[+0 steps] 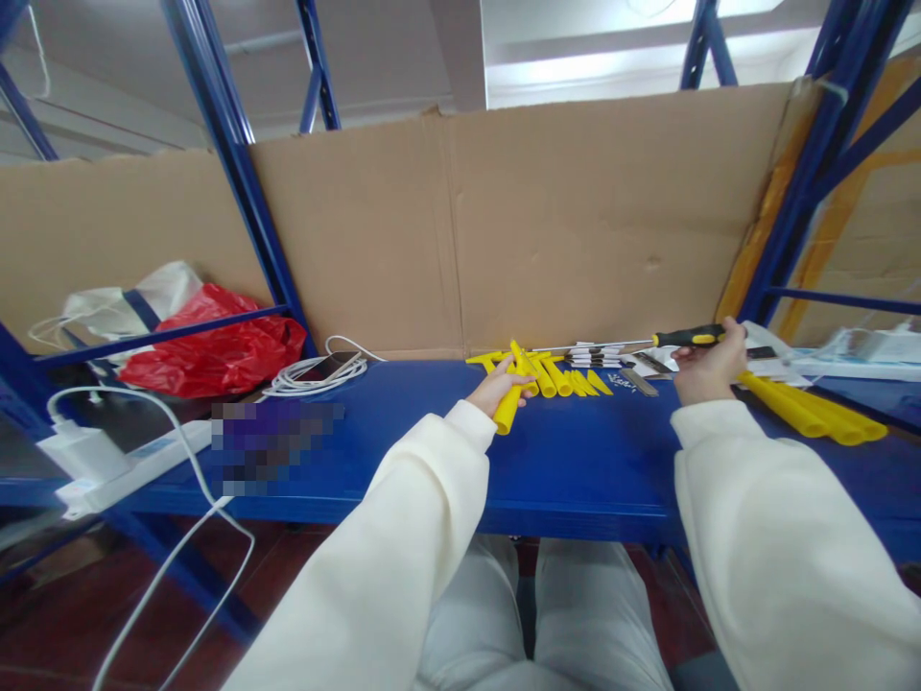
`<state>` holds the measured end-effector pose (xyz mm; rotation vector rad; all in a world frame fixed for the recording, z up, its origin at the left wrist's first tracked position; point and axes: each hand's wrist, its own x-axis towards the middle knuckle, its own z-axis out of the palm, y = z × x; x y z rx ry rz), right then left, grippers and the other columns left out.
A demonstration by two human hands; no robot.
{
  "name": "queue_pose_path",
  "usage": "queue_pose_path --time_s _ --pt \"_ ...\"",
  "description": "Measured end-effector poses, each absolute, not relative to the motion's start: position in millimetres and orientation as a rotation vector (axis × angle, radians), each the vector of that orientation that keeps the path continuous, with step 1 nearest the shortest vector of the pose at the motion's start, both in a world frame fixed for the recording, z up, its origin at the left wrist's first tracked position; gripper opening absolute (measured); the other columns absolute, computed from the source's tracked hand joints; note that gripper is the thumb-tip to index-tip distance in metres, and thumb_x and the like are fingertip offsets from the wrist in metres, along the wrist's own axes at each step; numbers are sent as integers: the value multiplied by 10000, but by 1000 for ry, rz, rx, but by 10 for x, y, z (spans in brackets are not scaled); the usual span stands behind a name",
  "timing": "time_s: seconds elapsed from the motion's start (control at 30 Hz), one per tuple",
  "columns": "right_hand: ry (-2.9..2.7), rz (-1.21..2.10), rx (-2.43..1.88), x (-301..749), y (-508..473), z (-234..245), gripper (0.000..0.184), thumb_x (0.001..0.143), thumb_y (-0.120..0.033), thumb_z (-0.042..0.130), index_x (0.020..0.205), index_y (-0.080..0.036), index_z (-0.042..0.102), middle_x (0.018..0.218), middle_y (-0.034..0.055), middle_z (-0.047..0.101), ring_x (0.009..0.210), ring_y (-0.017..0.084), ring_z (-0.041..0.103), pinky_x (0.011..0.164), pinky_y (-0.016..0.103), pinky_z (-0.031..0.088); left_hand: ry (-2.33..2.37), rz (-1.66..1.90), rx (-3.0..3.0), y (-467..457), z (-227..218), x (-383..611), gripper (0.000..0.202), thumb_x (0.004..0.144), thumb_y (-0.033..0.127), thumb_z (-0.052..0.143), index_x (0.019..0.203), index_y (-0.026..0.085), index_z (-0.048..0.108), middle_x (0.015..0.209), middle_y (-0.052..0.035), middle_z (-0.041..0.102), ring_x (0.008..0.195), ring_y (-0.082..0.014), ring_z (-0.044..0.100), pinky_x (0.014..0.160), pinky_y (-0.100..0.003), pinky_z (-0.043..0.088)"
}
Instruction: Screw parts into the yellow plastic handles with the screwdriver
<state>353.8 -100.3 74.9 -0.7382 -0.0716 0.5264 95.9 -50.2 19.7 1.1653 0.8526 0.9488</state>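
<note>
My left hand [496, 386] is closed around a yellow plastic tube [512, 392] that stands tilted on the blue shelf [590, 461]. Several more yellow tube pieces [561, 376] lie in a row just right of it. My right hand [709, 367] grips the black and yellow handle of a screwdriver [687, 337], whose long metal shaft points left over small white parts [597, 357]. Long yellow tubes [813, 413] lie on the shelf to the right of my right hand.
A cardboard sheet [576, 221] backs the shelf between blue rack posts [237, 163]. At the left lie a phone with a coiled white cable [317, 374], a red bag [216, 350], a white bag and a power strip [129, 461]. Another power strip [856, 365] lies far right.
</note>
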Motion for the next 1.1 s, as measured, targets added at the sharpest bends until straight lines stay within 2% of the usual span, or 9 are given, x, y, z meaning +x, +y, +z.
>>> queue_pose_path --time_s 0.27,0.5,0.67,0.83,1.1 --pt "-78 563 -756 3521 -1010 742 245 1079 -263 451 837 -244 418 612 -92 430 373 83 363 307 176 320 885 948 1137 -545 243 973 897 870 -38 578 1677 244 305 1079 -87 746 484 -56 541 436 -170 386" --pt "-88 563 -753 3483 -1022 759 256 1081 -251 450 826 -238 431 614 -86 450 375 80 378 313 174 320 866 943 1131 -470 169 967 992 863 41 692 1700 330 244 1125 -94 761 515 -72 579 459 -167 410" --pt "-85 564 -751 3494 -1004 747 272 1088 -266 436 817 -240 430 616 -85 441 382 82 374 318 181 314 875 952 1120 -479 174 973 985 865 15 670 1704 305 245 1081 -89 756 508 -72 571 447 -165 402" --pt "-89 579 -744 3507 -991 735 264 1089 -267 437 827 -242 418 630 -88 433 387 76 363 322 175 289 834 962 1080 -501 185 972 990 862 -17 647 1700 329 249 1085 -77 754 498 -65 553 437 -157 388" --pt "-137 579 -725 3621 -893 650 206 1080 -280 406 876 -251 403 669 -87 444 387 69 351 316 163 289 781 942 1005 -507 214 973 925 879 -56 574 1684 283 271 1114 -109 747 483 -58 527 429 -160 381"
